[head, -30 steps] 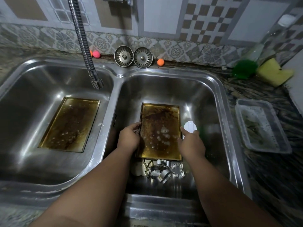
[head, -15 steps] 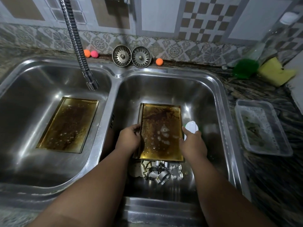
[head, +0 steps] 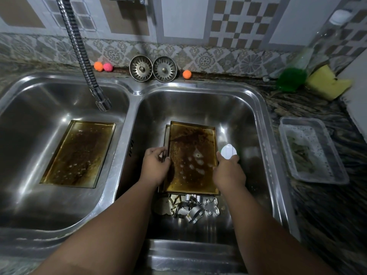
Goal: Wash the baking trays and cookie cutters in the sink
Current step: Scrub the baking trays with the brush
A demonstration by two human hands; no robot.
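Cookie cutters (head: 188, 208) lie heaped, unwashed, at six o'clock in the right basin (head: 250, 124). Just beyond, my left hand (head: 155, 168) grips a crusted baking tray (head: 190, 153) by its left edge; my right hand (head: 229, 172) clasps a white-handled scrubber (head: 228, 151) at its three o'clock. Second tray (head: 79, 153) sits dirty in the left basin (head: 29, 124), at ten o'clock. Washing has barely begun, I judge.

no readable text, no labels, no brands, no numbers

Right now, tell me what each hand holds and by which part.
Left hand grips the baking tray by its left long edge. Right hand grips a white-topped scrubber below its top, beside the tray's right edge.
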